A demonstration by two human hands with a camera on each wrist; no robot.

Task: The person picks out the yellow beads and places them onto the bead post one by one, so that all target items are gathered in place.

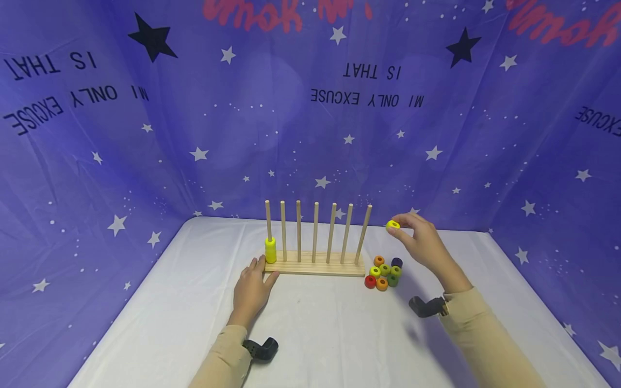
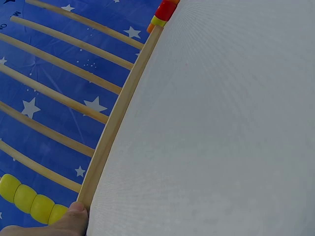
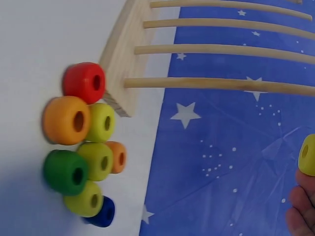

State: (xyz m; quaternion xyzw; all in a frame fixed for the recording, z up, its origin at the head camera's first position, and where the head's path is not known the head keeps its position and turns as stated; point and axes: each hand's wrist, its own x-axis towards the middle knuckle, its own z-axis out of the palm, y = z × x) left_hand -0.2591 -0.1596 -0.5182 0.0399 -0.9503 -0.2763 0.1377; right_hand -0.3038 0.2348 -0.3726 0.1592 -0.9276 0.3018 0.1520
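Lower left of centre, your spread left hand (image 1: 251, 291) touches the base (image 1: 315, 272). The leftmost peg (image 1: 268, 221) carries yellow beads (image 1: 270, 251); six pegs (image 1: 315, 231) stand bare. Right of centre, eight loose beads (image 1: 385, 273) apparently await placing; your right hand (image 1: 423, 240) pinches another yellow bead (image 1: 391, 224).

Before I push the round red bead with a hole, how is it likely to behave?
The round red bead will probably slide at first, since its hole faces upward. Tipped onto its curved side, it may roll. The round orange bead close beside it might get bumped.
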